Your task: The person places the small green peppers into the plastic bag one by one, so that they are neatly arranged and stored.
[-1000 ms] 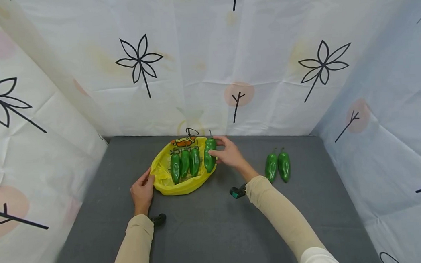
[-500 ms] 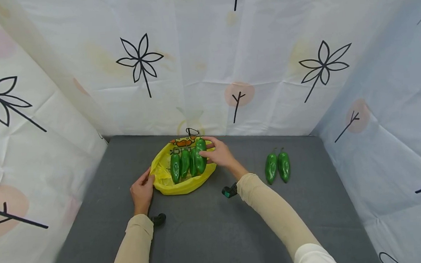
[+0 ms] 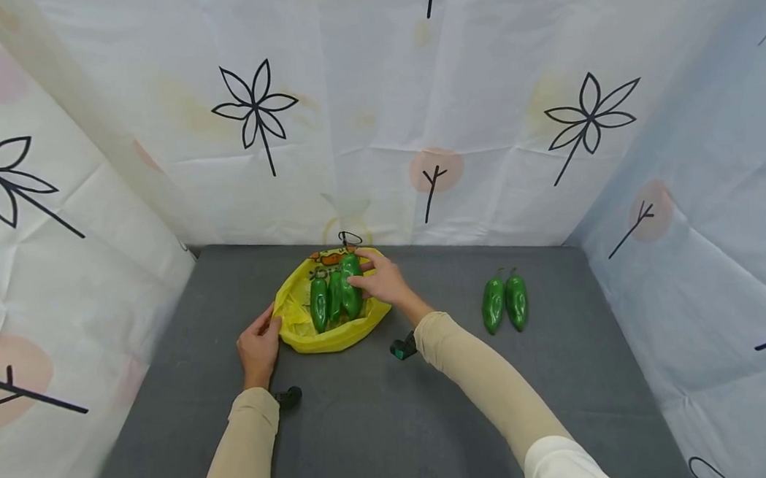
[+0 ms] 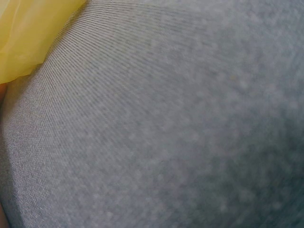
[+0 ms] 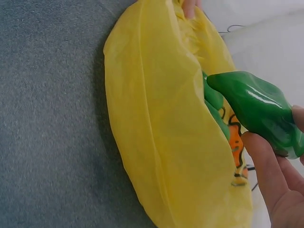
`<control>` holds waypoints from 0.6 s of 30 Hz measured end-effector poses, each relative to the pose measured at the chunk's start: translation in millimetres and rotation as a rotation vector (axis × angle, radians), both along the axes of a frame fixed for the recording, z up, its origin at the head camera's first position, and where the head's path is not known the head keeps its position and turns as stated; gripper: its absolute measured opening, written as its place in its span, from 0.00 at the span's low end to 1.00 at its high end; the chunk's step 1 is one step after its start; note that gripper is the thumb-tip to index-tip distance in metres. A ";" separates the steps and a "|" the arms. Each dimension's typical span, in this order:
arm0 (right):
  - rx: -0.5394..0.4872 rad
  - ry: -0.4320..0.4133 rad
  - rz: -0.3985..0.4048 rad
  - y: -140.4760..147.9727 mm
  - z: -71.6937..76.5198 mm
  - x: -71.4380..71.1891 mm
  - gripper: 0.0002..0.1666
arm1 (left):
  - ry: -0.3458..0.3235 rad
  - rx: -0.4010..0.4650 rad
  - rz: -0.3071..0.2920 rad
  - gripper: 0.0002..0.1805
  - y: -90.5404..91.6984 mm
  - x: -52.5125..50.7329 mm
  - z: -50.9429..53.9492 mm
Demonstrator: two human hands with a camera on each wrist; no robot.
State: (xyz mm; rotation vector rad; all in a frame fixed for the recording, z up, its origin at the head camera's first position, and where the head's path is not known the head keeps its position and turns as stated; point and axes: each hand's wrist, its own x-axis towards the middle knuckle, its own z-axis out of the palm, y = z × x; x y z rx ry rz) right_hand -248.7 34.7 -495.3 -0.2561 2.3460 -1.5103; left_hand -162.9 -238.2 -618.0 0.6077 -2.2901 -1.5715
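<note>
A yellow plastic bag (image 3: 339,338) with an orange print lies with its mouth spread on the grey table, several green peppers (image 3: 319,304) side by side in it. My right hand (image 3: 386,281) pinches another green pepper (image 3: 351,285) above the bag's right part; the right wrist view shows this pepper (image 5: 256,102) in the fingers, over the bag's rim (image 5: 166,109). At the bag's left edge, my left hand (image 3: 259,349) grips the rim between thumb and fingers. In the left wrist view only a corner of the bag (image 4: 33,38) and a sliver of skin show.
Two more green peppers (image 3: 505,303) lie together on the grey table (image 3: 394,428), right of my right forearm. White cloth (image 3: 363,123) printed with plants stands behind the table and on both sides.
My right hand has moved left with its pepper, from the bag's right edge to over the peppers inside, where it now covers one of them. The left hand stays in place on the rim.
</note>
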 end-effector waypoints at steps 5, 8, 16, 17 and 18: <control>-0.011 -0.019 -0.004 -13.8 -2.9 -0.5 0.41 | -0.002 -0.004 0.001 0.21 -0.8 0.0 1.4; -0.028 -0.035 -0.007 -21.3 -3.1 -0.3 0.41 | -0.003 -0.015 0.005 0.21 -0.7 -0.3 0.7; 0.010 -0.019 -0.049 -34.9 -4.7 -1.7 0.39 | 0.012 0.005 0.002 0.21 -0.6 -1.0 -2.1; 0.015 -0.018 -0.051 -36.2 -5.4 -2.1 0.39 | 0.014 0.005 0.003 0.21 -0.5 -1.0 -2.2; 0.017 -0.017 -0.052 -37.3 -6.0 -2.3 0.39 | 0.017 0.007 0.004 0.21 -0.5 -1.0 -2.3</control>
